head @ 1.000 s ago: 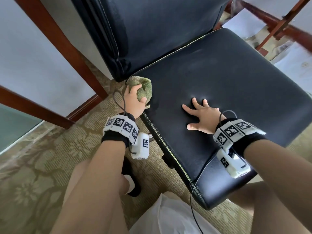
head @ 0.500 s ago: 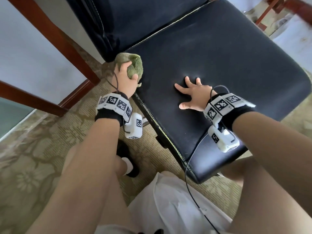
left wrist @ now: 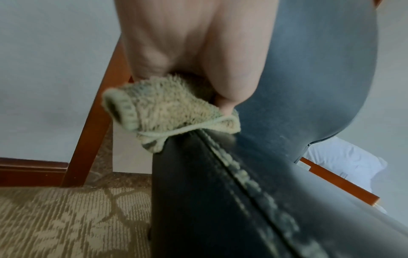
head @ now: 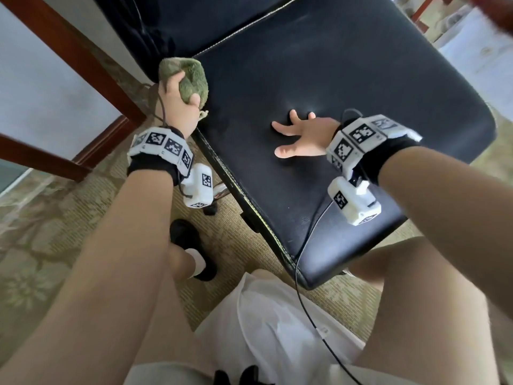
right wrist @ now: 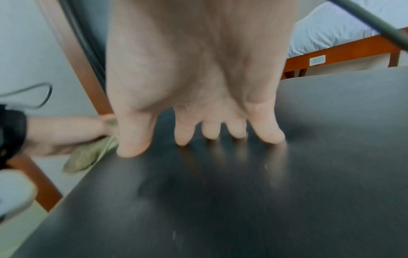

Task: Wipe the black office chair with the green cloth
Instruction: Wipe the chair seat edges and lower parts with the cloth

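Note:
The black office chair's seat fills the middle of the head view, its backrest at the top. My left hand grips the bunched green cloth at the seat's back left corner. In the left wrist view the cloth lies against the stitched seat edge. My right hand presses flat on the seat's middle with fingers spread. The right wrist view shows its fingertips on the leather, with the cloth at the left.
A wooden table leg and rail stand to the left of the chair over patterned carpet. My knees and white skirt are close against the seat's front. A bed frame with white bedding lies behind the chair.
The view has drawn closer and tipped down. The left hand with the cloth stays at the seat's back left corner, and the right hand stays pressed on the seat.

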`<state>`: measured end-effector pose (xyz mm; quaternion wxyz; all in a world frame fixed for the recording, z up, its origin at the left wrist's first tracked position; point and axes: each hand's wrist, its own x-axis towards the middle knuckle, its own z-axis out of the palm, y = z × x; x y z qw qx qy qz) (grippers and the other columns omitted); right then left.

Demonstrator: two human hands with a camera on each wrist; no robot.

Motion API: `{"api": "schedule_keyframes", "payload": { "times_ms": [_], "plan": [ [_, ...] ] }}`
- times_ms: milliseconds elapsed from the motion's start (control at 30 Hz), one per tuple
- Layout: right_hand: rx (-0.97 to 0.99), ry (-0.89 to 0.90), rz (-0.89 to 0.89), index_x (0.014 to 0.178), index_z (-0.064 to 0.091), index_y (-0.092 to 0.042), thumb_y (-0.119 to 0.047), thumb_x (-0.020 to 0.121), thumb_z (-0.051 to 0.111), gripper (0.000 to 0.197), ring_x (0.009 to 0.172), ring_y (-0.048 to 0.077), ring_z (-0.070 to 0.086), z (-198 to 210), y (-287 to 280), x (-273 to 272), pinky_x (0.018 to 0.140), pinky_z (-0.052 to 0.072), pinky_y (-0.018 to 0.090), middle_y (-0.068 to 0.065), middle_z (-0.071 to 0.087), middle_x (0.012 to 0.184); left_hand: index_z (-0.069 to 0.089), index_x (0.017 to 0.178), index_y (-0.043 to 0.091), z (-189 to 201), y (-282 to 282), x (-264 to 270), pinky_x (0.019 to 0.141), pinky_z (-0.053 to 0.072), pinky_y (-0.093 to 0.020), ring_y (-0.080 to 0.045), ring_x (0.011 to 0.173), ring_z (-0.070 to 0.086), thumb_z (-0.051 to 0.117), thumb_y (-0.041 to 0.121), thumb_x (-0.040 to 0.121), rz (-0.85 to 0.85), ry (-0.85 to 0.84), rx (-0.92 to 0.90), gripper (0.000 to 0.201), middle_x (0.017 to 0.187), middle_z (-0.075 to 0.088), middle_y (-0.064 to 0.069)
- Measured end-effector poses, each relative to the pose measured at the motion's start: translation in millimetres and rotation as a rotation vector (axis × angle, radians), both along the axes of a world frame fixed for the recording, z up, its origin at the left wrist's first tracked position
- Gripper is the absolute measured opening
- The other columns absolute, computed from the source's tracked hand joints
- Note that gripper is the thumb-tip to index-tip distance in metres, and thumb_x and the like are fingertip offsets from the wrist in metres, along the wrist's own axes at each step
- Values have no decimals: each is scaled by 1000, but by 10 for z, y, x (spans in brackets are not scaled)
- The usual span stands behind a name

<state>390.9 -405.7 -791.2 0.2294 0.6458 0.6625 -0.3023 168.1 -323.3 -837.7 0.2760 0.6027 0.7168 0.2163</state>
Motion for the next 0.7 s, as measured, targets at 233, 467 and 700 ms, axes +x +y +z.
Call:
{"api": "schedule_keyframes", "payload": {
  "times_ms": [233, 467, 700],
  "plan": [
    [-1, 81, 13, 145, 14, -45, -47, 86, 59, 74, 138, 21, 30, 137, 142, 140, 101, 26, 26, -5, 11, 158, 39, 142, 18, 10, -44, -49, 104, 19, -19, -23, 136, 32, 50, 15, 92, -93, -8, -8, 51, 149, 31, -10],
    [59, -80, 175, 146, -5, -43, -42, 77, 68, 100, 132, 44, 27, -26, 10, -64, 96, 38, 38, 15, 3, 156, 39, 141, 21, 74, 93, -16, 106, 22, -20, -23, 134, 34, 50, 17, 91, -69, -16, -46, 52, 151, 28, -10],
    [56, -112, 182, 147, -6, -40, -41, 79, 68, 100, 130, 41, 32, -8, 27, -80, 99, 35, 36, 18, 2, 156, 37, 142, 21, 30, -125, -7, 105, 25, -26, -24, 134, 34, 51, 18, 92, -111, 22, -19, 51, 152, 26, -7]
  ]
}}
